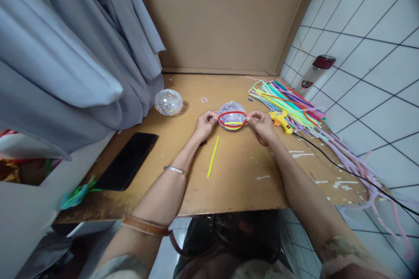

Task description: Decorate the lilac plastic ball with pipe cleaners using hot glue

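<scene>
Two hands, left hand [206,123] and right hand [260,123], are closed in a fingertip pinch at opposite ends of one red loop [232,112]. The loop lies across a purplish ball [232,117] between them, over the middle of the table [242,183].

By size: one bundle of colored strips [288,100], too crowded to count; one black phone [127,161]; two balls, the second a clear ball [168,102] to the left; one yellow glue gun [280,118]; one loose yellow strip [213,157]; one pink curl [204,100].

Grey cloth [98,43] hangs at the left; the bundle hides the foot of a bottle [310,77]; a black cord [340,166] runs off right.
</scene>
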Demonstrator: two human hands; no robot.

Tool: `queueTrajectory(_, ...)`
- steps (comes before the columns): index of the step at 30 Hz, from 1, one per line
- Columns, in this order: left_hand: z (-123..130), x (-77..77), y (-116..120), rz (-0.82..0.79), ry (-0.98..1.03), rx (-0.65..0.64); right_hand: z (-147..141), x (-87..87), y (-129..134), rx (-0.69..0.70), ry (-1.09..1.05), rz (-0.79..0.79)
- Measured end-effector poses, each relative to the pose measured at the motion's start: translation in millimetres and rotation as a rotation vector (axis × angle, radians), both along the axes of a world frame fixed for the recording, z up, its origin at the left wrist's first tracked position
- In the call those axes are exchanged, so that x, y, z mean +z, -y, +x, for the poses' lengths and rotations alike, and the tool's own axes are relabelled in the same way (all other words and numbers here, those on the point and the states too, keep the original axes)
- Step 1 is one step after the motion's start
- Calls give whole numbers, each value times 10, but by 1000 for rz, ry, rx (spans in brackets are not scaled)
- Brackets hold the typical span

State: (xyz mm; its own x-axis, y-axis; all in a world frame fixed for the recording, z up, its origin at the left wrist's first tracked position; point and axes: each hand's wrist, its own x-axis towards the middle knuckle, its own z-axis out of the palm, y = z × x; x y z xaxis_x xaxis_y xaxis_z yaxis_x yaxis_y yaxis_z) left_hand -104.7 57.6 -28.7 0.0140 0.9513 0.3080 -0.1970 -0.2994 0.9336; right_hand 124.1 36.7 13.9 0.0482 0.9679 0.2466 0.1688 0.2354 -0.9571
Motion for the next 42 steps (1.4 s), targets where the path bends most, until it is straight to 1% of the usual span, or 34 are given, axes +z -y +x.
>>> queueTrajectory(7, 13, -9, -8, 26, 12, -19, -11, 66, 32, -25, 12, -21)
queueTrajectory(16, 18, -19, -25, 32, -35, -28, -4, 157, 76, -49, 77, -29)
queueTrajectory(28, 31, 38, 19, -6, -26, -4, 14, 118, 59, -25, 85, -15)
queueTrajectory(37, 16, 21, 18, -5, -41, 14, -39, 85, 66, -87, 85, -40)
queueTrajectory(42, -1, 19, 15, 7, -51, 11, -45, 76, 70, -81, 92, -38)
